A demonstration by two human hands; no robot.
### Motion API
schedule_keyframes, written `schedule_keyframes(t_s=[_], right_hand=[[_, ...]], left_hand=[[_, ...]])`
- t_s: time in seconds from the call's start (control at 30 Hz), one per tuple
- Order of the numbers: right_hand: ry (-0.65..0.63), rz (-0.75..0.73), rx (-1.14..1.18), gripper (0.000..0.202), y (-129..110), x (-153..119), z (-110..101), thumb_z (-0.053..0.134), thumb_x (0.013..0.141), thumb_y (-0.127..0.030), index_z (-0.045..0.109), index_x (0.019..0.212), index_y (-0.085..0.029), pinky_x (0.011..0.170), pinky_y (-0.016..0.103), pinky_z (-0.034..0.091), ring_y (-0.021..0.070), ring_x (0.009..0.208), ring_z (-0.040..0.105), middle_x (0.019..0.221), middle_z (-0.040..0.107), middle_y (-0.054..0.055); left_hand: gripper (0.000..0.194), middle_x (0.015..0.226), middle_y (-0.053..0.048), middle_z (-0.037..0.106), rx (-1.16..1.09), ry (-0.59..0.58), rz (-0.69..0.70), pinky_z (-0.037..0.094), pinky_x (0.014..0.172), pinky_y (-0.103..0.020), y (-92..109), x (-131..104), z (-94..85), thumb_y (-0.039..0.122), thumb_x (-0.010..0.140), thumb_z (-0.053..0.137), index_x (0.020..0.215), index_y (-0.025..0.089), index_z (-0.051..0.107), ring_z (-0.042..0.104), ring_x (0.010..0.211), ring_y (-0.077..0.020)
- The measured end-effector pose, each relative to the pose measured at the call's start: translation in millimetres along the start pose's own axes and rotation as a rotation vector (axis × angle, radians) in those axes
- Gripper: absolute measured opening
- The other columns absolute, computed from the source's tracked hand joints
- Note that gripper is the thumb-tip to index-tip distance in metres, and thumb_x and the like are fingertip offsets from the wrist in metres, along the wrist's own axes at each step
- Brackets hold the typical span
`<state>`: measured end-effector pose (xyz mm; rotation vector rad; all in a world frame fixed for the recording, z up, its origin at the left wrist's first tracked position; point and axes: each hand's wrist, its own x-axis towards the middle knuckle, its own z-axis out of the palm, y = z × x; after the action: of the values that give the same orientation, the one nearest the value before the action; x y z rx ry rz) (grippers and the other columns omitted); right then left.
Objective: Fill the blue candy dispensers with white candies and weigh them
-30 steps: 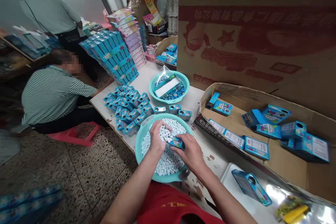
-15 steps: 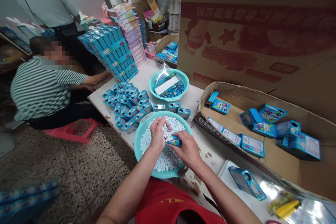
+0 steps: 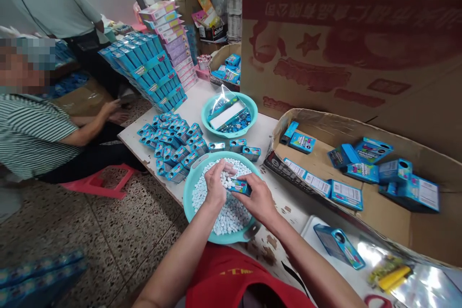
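Over a turquoise basin (image 3: 188, 202) heaped with small white candies (image 3: 231, 224), my left hand (image 3: 215, 187) is cupped around a handful of them. A small blue candy box (image 3: 239, 186) is gripped by my right hand (image 3: 260, 198), its fingers along the side. The box is tilted, with its end against the candies in my left palm. Whether candies are passing into the box is hidden by my fingers. Several similar blue boxes (image 3: 176, 142) stand grouped just beyond the basin, on the left.
Behind sits another turquoise basin (image 3: 249, 127) with blue lids and a clear bag. An open carton (image 3: 393, 231) with blue boxes stands right, near a lone box (image 3: 339, 245) on a white surface. Stacked display boxes (image 3: 159, 74) rise at back left. A seated person (image 3: 39, 134) works left.
My hands stay at the basin, with the box still held against the candies. The seated person has leaned and shifted left, and the view has moved slightly.
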<state>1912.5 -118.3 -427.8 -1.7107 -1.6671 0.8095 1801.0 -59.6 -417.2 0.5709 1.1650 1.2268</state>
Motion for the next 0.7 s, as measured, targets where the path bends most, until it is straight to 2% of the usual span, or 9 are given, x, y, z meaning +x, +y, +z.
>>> schedule_keyframes(t_s=[0.07, 0.13, 0.53, 0.7], right_hand=[[0.008, -0.001, 0.006, 0.031, -1, 0, 0, 0.072, 0.071, -0.025, 0.059, 0.099, -0.023, 0.079, 0.038, 0.045, 0.0251, 0.093, 0.059, 0.097, 0.064, 0.006], [0.024, 0.003, 0.018, 0.031, -2, -1, -1, 0.071, 0.071, -0.026, 0.059, 0.099, -0.023, 0.079, 0.038, 0.045, 0.0249, 0.092, 0.059, 0.097, 0.063, 0.005], [0.076, 0.018, 0.072, 0.030, -5, -2, -3, 0.071, 0.070, -0.023, 0.060, 0.098, -0.024, 0.079, 0.038, 0.046, 0.0248, 0.093, 0.059, 0.096, 0.063, 0.004], [0.090, 0.010, 0.123, 0.030, -8, -4, -5, 0.071, 0.071, -0.023, 0.060, 0.099, -0.025, 0.079, 0.039, 0.046, 0.0249, 0.092, 0.059, 0.095, 0.063, 0.004]], left_hand=[[0.022, 0.062, -0.001, 0.061, 0.007, -0.009, 0.022, 0.046, 0.060, -0.027, 2, 0, 1.0, 0.038, 0.071, 0.064, 0.072, 0.016, 0.062, 0.059, 0.057, -0.0145], [0.022, 0.060, 0.000, 0.060, 0.018, -0.020, 0.042, 0.045, 0.059, -0.026, 3, 1, 1.9, 0.037, 0.071, 0.064, 0.079, 0.017, 0.062, 0.058, 0.056, -0.0135], [0.023, 0.056, -0.001, 0.060, 0.047, -0.072, 0.022, 0.043, 0.054, -0.026, 7, -3, 5.8, 0.039, 0.074, 0.060, 0.078, 0.016, 0.059, 0.057, 0.050, -0.0137], [0.023, 0.059, -0.001, 0.060, 0.007, -0.088, 0.033, 0.047, 0.060, -0.028, 14, -11, 10.3, 0.039, 0.073, 0.063, 0.078, 0.017, 0.058, 0.061, 0.056, -0.0152]])
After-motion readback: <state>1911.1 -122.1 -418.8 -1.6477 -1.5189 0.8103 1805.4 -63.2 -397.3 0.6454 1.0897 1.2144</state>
